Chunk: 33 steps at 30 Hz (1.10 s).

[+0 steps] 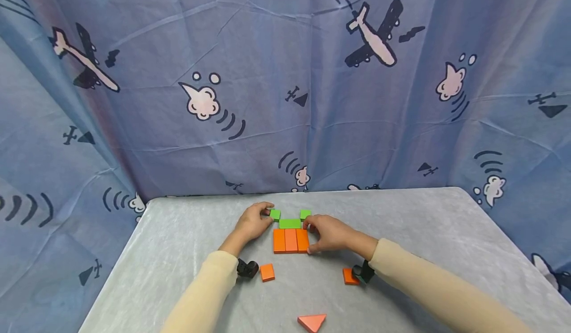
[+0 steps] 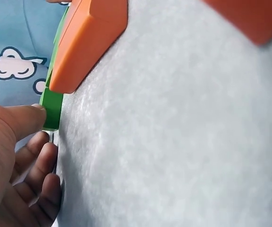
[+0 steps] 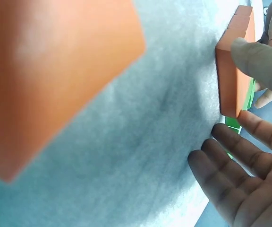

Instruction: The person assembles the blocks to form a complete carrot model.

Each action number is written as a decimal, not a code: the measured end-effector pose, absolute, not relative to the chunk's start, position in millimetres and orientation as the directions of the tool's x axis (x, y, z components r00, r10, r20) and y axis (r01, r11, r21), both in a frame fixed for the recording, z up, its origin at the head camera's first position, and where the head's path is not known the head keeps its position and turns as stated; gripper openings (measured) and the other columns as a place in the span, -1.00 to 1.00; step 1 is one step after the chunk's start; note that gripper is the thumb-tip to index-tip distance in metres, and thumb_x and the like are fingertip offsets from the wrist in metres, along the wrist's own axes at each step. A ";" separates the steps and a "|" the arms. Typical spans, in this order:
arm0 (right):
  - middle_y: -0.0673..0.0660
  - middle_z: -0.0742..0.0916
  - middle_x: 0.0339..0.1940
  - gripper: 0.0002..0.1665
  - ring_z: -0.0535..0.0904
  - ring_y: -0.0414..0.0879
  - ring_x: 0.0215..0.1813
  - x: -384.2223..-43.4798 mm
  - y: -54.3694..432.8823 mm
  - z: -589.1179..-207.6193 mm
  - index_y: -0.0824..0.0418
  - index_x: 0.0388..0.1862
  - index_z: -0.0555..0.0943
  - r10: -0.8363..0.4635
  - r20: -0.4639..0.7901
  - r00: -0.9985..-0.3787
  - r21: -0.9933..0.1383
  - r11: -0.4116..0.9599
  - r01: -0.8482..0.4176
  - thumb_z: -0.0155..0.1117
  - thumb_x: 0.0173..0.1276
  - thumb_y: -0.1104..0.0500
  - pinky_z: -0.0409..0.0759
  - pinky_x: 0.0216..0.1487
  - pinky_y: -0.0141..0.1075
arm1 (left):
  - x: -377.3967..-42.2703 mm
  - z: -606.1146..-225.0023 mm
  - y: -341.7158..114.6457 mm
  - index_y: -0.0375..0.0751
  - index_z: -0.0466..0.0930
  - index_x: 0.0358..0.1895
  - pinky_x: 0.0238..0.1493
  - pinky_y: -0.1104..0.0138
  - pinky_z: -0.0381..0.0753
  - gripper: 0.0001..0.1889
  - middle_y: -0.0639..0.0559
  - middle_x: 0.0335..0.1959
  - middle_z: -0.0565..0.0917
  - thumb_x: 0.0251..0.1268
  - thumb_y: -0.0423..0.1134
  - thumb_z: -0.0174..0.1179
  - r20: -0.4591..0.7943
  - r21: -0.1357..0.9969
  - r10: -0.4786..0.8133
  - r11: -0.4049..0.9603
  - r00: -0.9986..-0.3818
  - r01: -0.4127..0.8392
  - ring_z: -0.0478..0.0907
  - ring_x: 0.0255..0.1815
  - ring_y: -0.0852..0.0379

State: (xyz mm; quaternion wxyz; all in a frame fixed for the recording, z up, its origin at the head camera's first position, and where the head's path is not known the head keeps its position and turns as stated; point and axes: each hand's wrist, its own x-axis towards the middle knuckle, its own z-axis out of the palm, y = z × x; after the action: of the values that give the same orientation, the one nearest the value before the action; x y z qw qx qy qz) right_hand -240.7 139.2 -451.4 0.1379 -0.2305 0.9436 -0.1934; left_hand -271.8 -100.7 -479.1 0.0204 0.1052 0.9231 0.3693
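Observation:
My left hand [image 1: 252, 222] pinches a small green block [image 1: 275, 215] at the left; in the left wrist view its thumb lies on that green block [image 2: 53, 109]. On the other side, my right hand [image 1: 332, 233] holds the rightmost orange block [image 1: 302, 240], thumb at the near corner and index finger by the far end. This orange block [image 3: 229, 78] stands beside two others [image 1: 284, 241] in a row. Behind the row lies a green rectangular block [image 1: 290, 223], with a second small green block [image 1: 305, 214] behind its right end, close to the right fingertips.
Loose on the grey-white tabletop [image 1: 187, 244] are an orange square block [image 1: 267, 272] near the left wrist, another orange block [image 1: 350, 276] partly under the right wrist camera, and a salmon triangular block [image 1: 312, 322] at the front. A blue patterned curtain [image 1: 263, 100] hangs behind.

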 end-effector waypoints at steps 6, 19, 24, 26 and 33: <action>0.01 0.67 -0.17 -0.41 0.53 -0.12 -0.12 -239.3 140.3 -452.2 0.09 -0.05 0.57 -0.490 -0.171 -0.855 -0.433 0.817 -0.381 0.61 -0.07 0.03 0.54 0.05 -0.16 | -264.5 -479.1 -108.1 -0.16 0.57 0.13 -0.17 0.25 0.55 -0.64 -0.03 -0.13 0.61 0.24 -0.27 0.22 0.056 0.737 0.208 0.651 -0.977 0.181 0.54 -0.23 0.12; 0.09 0.68 -0.13 -0.41 0.54 -0.07 -0.11 -235.7 147.3 -449.1 0.14 -0.01 0.57 -0.531 -0.145 -0.835 -0.469 0.780 -0.415 0.58 -0.03 0.04 0.55 0.01 -0.13 | -238.4 -486.4 -119.6 -0.09 0.62 0.04 0.10 0.17 0.51 -0.56 0.04 -0.02 0.63 0.07 -0.06 0.39 0.048 0.733 0.361 0.621 -0.931 0.279 0.54 0.01 0.09; 0.09 0.69 -0.11 -0.46 0.56 -0.06 -0.12 -229.7 151.9 -440.4 0.12 0.00 0.59 -0.537 -0.123 -0.834 -0.471 0.772 -0.427 0.53 0.03 0.04 0.56 -0.03 -0.14 | -232.7 -484.3 -119.4 -0.11 0.61 0.08 0.23 0.10 0.44 -0.48 0.01 0.04 0.62 -0.02 -0.07 0.44 0.066 0.703 0.424 0.623 -0.903 0.343 0.52 0.12 0.03; 0.10 0.70 -0.11 -0.50 0.58 -0.02 -0.10 -224.0 155.7 -434.3 0.13 0.00 0.60 -0.543 -0.098 -0.834 -0.476 0.762 -0.439 0.49 0.07 0.05 0.57 -0.04 -0.13 | -232.3 -483.8 -119.7 -0.12 0.60 0.09 0.25 0.09 0.42 -0.46 0.00 0.06 0.62 -0.03 -0.08 0.45 0.070 0.694 0.434 0.625 -0.898 0.357 0.51 0.14 0.01; 0.10 0.70 -0.04 -0.57 0.62 0.03 -0.07 -195.6 175.6 -415.4 0.13 0.04 0.59 -0.559 0.029 -0.829 -0.478 0.720 -0.503 0.38 0.20 0.04 0.60 -0.06 -0.11 | -233.2 -479.8 -123.0 -0.07 0.61 0.09 0.28 0.09 0.40 -0.45 0.03 0.08 0.62 -0.06 -0.08 0.47 0.045 0.706 0.413 0.631 -0.910 0.322 0.50 0.17 0.01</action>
State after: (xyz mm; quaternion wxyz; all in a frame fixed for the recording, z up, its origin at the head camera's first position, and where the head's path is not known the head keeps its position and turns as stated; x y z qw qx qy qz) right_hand -195.6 175.6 -415.4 0.0587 -0.2869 0.9255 -0.2402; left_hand -233.2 -123.0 -479.8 0.0603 0.2037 0.9012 0.3779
